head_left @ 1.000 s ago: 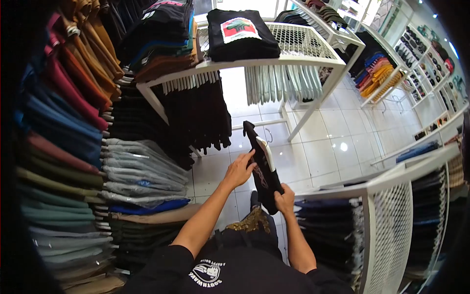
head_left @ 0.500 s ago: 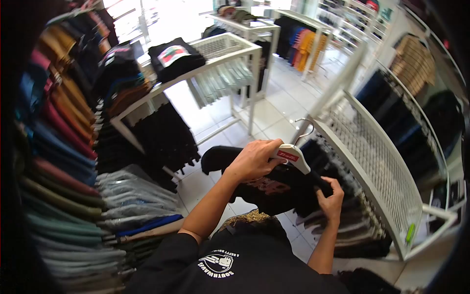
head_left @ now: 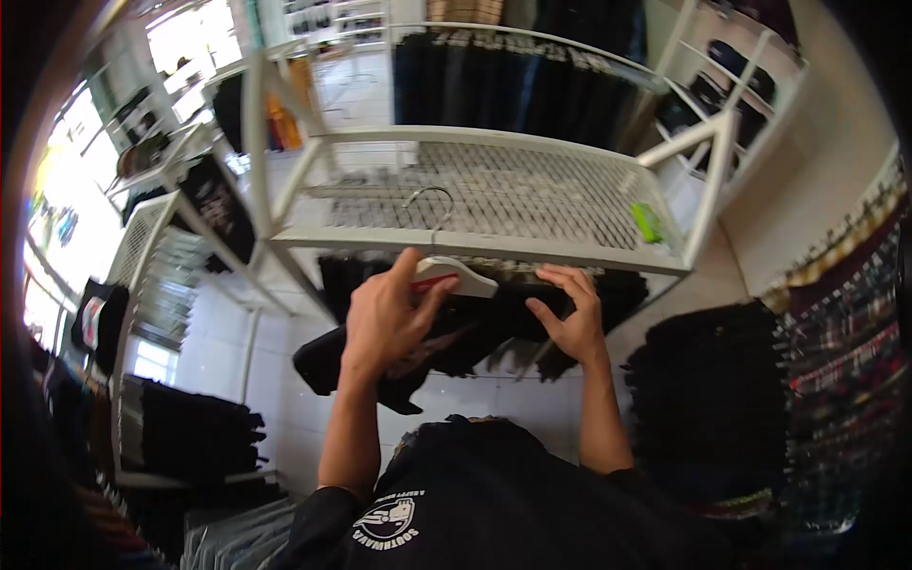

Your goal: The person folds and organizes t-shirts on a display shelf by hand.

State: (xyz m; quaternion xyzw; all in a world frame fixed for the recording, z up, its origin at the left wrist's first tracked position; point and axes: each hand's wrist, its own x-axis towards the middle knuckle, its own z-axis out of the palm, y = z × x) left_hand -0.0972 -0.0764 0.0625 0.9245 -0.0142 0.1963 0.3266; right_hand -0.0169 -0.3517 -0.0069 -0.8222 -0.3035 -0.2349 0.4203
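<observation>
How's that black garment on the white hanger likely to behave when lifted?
The black garment will probably flop, since its cloth droops loosely. The white hanger looks rigid, likely keeping the top spread. It may tilt, as the left hand grips one side.

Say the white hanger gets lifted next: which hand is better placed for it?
Probably the left. The left hand has the white hanger pinched near its top. The right hand is off to the side, thumb and fingers apart, beside dark clothes.

black T-shirt | short sleeves | white emblem (edged by curved lettering) | bare hands
</observation>
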